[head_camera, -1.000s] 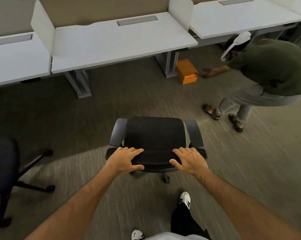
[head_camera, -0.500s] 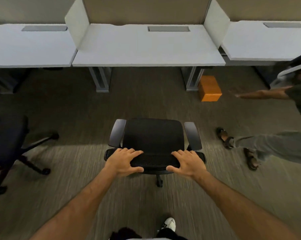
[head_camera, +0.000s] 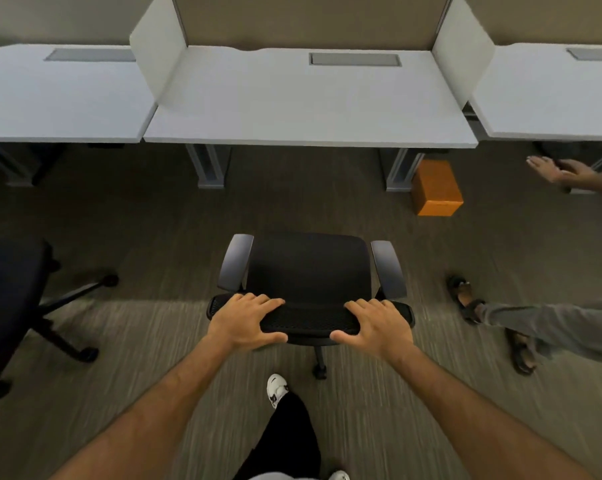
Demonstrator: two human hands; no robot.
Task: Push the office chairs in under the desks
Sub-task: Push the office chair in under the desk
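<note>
A black office chair with grey armrests stands on the carpet in front of me, its seat facing the middle white desk. My left hand grips the left part of the chair's mesh backrest top. My right hand grips the right part of the same backrest. A stretch of carpet separates the chair from the desk's front edge. A second dark office chair stands at the left, away from the left desk.
An orange box sits on the floor by the middle desk's right leg. Another person's hands and sandalled feet are at the right, near the right desk. White dividers separate the desks.
The view has swung to face the middle desk squarely and the chair has rolled closer to it. The other person has shifted to the right edge. Both hands stay on the backrest.
</note>
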